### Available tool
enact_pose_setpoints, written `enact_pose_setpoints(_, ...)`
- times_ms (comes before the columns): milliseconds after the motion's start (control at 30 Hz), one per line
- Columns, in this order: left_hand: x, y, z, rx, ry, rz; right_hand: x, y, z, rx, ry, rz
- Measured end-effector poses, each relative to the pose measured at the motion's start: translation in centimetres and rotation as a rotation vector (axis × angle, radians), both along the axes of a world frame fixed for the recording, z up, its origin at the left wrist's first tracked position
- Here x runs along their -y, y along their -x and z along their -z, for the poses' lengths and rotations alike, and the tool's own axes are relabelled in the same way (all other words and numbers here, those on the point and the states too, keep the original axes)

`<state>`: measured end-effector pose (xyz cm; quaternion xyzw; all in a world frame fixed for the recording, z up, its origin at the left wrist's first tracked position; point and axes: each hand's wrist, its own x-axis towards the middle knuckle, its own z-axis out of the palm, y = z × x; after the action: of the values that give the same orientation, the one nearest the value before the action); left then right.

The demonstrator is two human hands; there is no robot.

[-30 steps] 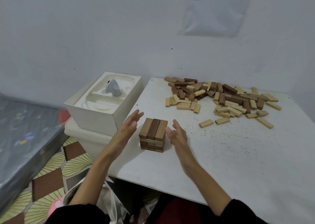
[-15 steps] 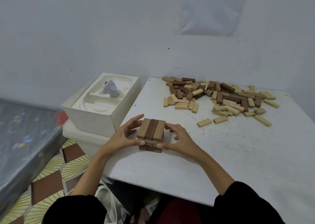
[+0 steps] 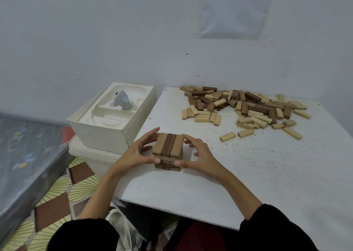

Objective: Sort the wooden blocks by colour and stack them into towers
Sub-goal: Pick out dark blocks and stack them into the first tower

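Tower (image 3: 168,149) sits gripped by left hand (image 3: 136,153) and right hand (image 3: 199,155), fingers curled round it. Table (image 3: 248,174) edge runs near its left; open surface lies right.

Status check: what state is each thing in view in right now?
tower: upright, three blocks across the top, middle one darker, gripped from both sides.
left hand: curled round the tower's left side.
right hand: curled round its right side.
loose blocks: unsorted heap, light and dark mixed.
box: open, device resting in its tray.
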<state>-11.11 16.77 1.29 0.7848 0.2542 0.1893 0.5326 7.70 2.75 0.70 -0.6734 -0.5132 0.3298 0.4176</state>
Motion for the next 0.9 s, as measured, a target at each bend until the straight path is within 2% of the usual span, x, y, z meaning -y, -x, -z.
enact_pose_setpoints(233, -0.1, -0.1, -0.2, 0.028, -0.006, -0.003, -0.5, -0.3, -0.7, 0.023, -0.059, 0.029)
enact_pose_setpoints(900, -0.5, -1.4, -0.8, 0.040, -0.002, 0.092, -0.7, -0.5, -0.9, 0.061, -0.042, 0.018)
